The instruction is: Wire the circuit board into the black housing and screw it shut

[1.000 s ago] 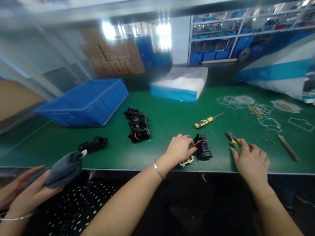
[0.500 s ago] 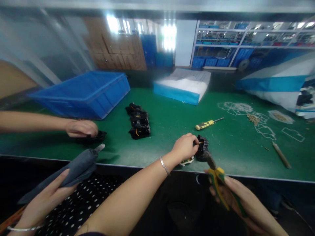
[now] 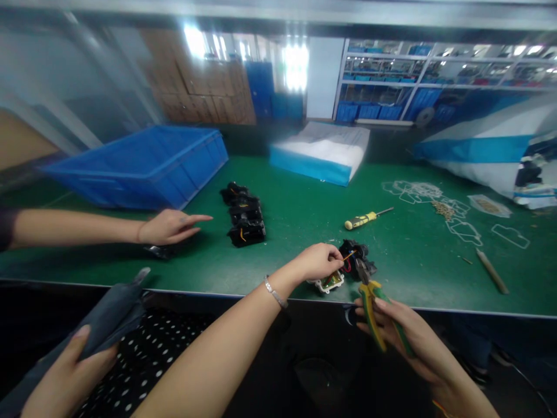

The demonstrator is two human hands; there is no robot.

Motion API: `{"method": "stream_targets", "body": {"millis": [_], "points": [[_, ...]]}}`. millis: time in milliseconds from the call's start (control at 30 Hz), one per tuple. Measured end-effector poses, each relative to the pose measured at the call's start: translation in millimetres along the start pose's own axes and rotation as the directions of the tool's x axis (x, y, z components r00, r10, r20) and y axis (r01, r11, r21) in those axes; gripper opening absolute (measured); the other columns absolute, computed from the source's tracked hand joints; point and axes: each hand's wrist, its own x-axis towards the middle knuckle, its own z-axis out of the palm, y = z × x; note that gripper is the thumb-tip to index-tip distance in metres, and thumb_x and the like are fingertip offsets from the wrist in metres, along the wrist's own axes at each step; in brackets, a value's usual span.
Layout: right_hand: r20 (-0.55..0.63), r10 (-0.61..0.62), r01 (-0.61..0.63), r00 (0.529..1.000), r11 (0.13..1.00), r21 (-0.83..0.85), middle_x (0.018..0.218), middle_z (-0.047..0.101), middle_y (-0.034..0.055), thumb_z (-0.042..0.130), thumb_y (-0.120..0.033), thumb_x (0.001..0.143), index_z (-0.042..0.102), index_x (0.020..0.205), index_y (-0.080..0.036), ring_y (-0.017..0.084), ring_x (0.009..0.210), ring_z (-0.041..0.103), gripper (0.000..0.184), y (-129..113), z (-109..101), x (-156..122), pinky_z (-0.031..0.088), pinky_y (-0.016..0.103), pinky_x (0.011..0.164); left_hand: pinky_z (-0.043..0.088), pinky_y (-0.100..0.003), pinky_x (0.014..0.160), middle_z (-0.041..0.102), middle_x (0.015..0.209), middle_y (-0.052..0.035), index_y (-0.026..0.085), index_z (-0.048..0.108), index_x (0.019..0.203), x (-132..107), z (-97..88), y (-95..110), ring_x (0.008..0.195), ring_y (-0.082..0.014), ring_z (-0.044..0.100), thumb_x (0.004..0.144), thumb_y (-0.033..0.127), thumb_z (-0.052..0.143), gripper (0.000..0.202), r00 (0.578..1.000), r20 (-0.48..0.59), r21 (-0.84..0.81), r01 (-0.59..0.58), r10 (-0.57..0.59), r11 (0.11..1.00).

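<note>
My left hand (image 3: 319, 261) pinches a thin orange wire (image 3: 348, 255) that runs into a black plastic housing (image 3: 364, 253) near the table's front edge. Under my fingers lies a white-framed part with a green circuit board (image 3: 331, 283), and a red wire shows between it and the housing. My right hand (image 3: 402, 322) grips pliers (image 3: 369, 296) with yellow and green handles. Their jaws point up against the near side of the housing; whether they close on anything cannot be made out.
A co-worker's hand (image 3: 172, 226) reaches out at left, above a dark part; their other hand (image 3: 69, 366) holds a grey cloth-wrapped tool. Black housings (image 3: 246, 215), a blue crate (image 3: 143, 168), a screwdriver (image 3: 361, 220), white gaskets (image 3: 463, 231) and screws (image 3: 442, 210) lie on the green table.
My left hand has drawn slightly left from the housing, showing more wire and board. The pliers have moved left and up to the housing. The co-worker's hand has left the dark part, moving right.
</note>
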Motion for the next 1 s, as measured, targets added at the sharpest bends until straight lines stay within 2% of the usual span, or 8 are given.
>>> {"method": "stream_targets", "body": {"millis": [133,267,467,633,767,1000], "points": [[0.076,0.025,-0.011,0.997,0.986,-0.169,0.117,0.063,0.0092,0.063,-0.033,0.083,0.062,0.114,-0.017,0.026,0.111,0.056,0.035,-6,0,1,0.043,0.039,0.097,0.043,-0.023,0.062,0.07,0.088,-0.0042,0.018,0.067,0.09,-2,-0.6,0,0.075,-0.0156,0.062,0.082,0.036,0.049,0.026,1.0,0.01,0.01,-0.019,0.019,1.0],[0.036,0.045,-0.028,0.998,0.927,-0.374,0.103,0.067,0.0067,0.063,-0.039,0.081,0.063,0.111,-0.018,0.024,0.097,0.062,0.037,-16,0,2,0.046,0.034,0.086,0.042,-0.023,0.061,0.07,0.086,-0.004,0.018,0.066,0.091,0,0.4,-4,0.074,-0.0152,0.061,0.083,0.037,0.048,0.028,0.999,0.014,-0.002,-0.045,0.045,0.999],[0.081,0.034,0.018,0.996,0.83,-0.558,0.092,0.065,0.0048,0.06,-0.044,0.08,0.062,0.1,-0.016,0.021,0.083,0.06,0.035,-33,4,8,0.045,0.03,0.073,0.042,-0.023,0.062,0.069,0.085,-0.0033,0.018,0.066,0.091,2,1.4,-9,0.071,-0.0146,0.06,0.084,0.038,0.047,0.028,0.997,0.011,-0.04,-0.076,0.076,0.996],[0.141,0.003,0.088,0.99,0.77,-0.632,0.087,0.062,0.0049,0.058,-0.04,0.08,0.061,0.096,-0.015,0.019,0.077,0.055,0.03,-40,3,13,0.043,0.029,0.069,0.043,-0.023,0.063,0.069,0.086,-0.0034,0.018,0.066,0.091,2,0.5,-10,0.073,-0.0146,0.06,0.084,0.036,0.047,0.027,0.998,0.007,-0.054,-0.062,0.062,0.997],[0.161,-0.016,0.121,0.987,0.736,-0.666,0.09,0.061,0.0051,0.056,-0.038,0.082,0.06,0.098,-0.016,0.02,0.08,0.053,0.027,-39,-1,15,0.041,0.03,0.072,0.043,-0.023,0.063,0.069,0.087,-0.0034,0.018,0.066,0.092,1,-0.4,-9,0.073,-0.0147,0.059,0.085,0.035,0.046,0.027,0.999,0.003,-0.047,-0.048,0.049,0.998],[0.152,-0.008,0.111,0.988,0.721,-0.684,0.084,0.06,0.0031,0.054,-0.04,0.084,0.058,0.096,-0.016,0.018,0.074,0.053,0.027,-38,-3,18,0.04,0.027,0.067,0.044,-0.024,0.066,0.069,0.089,-0.0036,0.018,0.067,0.094,1,-0.7,-7,0.075,-0.0147,0.06,0.085,0.034,0.048,0.027,0.999,0.014,-0.044,-0.041,0.042,0.998]]}}
